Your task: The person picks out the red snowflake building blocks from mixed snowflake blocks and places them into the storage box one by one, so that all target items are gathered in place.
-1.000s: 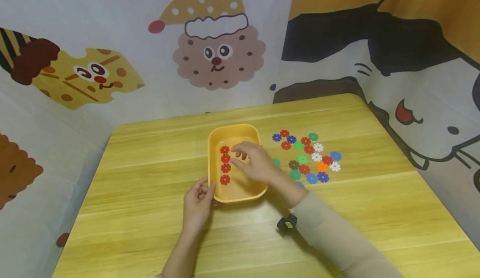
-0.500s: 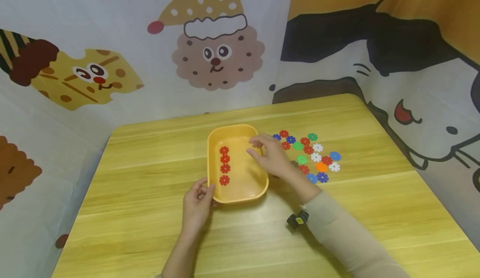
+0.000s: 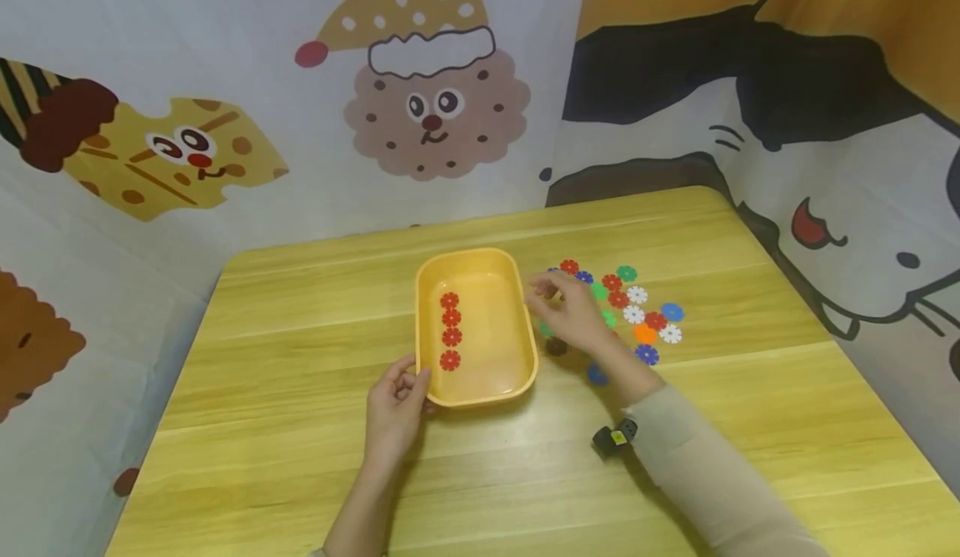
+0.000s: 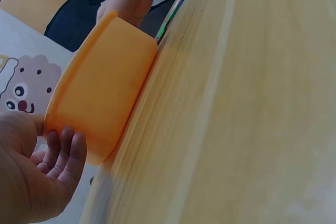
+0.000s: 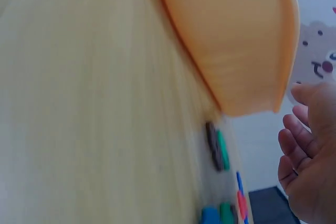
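A yellow tray (image 3: 495,323) stands on the table, with a column of several red notched discs (image 3: 451,318) along its left side. The left hand (image 3: 395,407) grips the tray's front left corner, thumb on the rim and fingers against the outer wall; the left wrist view shows this hand (image 4: 44,166) at the orange-looking wall (image 4: 105,87). Just right of the tray hovers the right hand (image 3: 573,311), fingers loosely bent and nothing seen between them. In the right wrist view this hand (image 5: 315,150) is beside the tray wall (image 5: 236,40), not touching it.
Many-coloured discs lie loose right of the tray, among them a white disc (image 3: 637,294), an orange disc (image 3: 645,334) and a dark brown disc (image 3: 556,346); the right hand covers some. Behind the wooden table (image 3: 285,332) hangs a cartoon-printed cloth (image 3: 300,198).
The right hand has moved right, from above the tray's inside out past its right rim to over the loose discs. The left hand and the red discs have stayed in place.
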{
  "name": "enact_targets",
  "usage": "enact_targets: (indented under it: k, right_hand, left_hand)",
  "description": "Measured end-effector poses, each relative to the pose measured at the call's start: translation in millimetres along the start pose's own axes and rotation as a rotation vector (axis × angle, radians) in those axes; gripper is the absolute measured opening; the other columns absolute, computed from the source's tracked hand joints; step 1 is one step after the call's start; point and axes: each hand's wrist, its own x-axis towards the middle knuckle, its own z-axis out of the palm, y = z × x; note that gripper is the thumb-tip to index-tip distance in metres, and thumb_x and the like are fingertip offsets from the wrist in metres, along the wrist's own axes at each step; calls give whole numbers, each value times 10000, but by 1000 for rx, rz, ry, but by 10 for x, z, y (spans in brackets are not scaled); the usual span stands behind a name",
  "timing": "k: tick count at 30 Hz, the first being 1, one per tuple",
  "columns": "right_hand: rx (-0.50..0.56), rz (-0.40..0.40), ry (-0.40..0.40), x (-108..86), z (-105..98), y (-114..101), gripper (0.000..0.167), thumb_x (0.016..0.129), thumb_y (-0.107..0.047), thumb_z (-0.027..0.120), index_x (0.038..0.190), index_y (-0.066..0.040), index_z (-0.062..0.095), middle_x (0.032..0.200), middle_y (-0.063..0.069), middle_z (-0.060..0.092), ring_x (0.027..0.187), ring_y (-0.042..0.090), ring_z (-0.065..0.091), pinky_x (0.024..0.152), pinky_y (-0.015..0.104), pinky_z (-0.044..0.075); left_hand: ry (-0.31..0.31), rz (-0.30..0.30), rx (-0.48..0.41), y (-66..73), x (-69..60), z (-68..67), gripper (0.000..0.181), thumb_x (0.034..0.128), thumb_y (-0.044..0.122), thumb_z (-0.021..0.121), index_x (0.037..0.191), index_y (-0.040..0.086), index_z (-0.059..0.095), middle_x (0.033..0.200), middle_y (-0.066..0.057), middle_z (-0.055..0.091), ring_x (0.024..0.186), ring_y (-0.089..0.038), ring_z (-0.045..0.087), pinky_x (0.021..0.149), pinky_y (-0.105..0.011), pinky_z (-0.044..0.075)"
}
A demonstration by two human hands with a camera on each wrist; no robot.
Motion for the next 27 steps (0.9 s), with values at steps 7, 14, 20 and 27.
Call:
enact_targets:
  k: [7, 14, 20, 27]
  right_hand:
    - [-58, 105, -33, -33, -167, 198, 333, 943, -172, 739, 1185, 41, 657, 1000, 140, 660, 921, 290, 626, 824, 427, 589]
    - [-177, 204, -95, -59, -291, 302, 353, 962, -239, 721, 1201, 14, 660, 1051, 142, 675, 941, 306, 645, 847, 466, 591]
    - [-289, 239, -137, -71, -340, 307, 342, 959, -246, 720, 1201, -8, 681, 1070, 141, 680, 974, 321, 647, 877, 504, 571]
    - [-372, 273, -169, -81, -367, 305, 356, 954, -262, 721, 1201, -8, 692, 1036, 145, 669, 931, 316, 636, 817, 490, 574]
  left_hand:
    - [3, -20, 12, -21, 19, 1, 378, 994, 132, 668, 1338, -6, 596, 904, -239, 658, 668, -208, 664, 599, -298, 628]
    - [6, -22, 15, -19, 26, -4, 374, 998, 132, 661, 1335, -14, 593, 903, -228, 659, 662, -185, 660, 604, -296, 630]
    - [-2, -8, 2, -16, 20, -2, 382, 995, 140, 668, 1337, -12, 593, 908, -230, 661, 659, -177, 663, 604, -293, 630]
    - [-2, -10, 0, -10, 14, -2, 389, 997, 141, 666, 1343, -18, 586, 915, -226, 663, 660, -165, 665, 611, -293, 633]
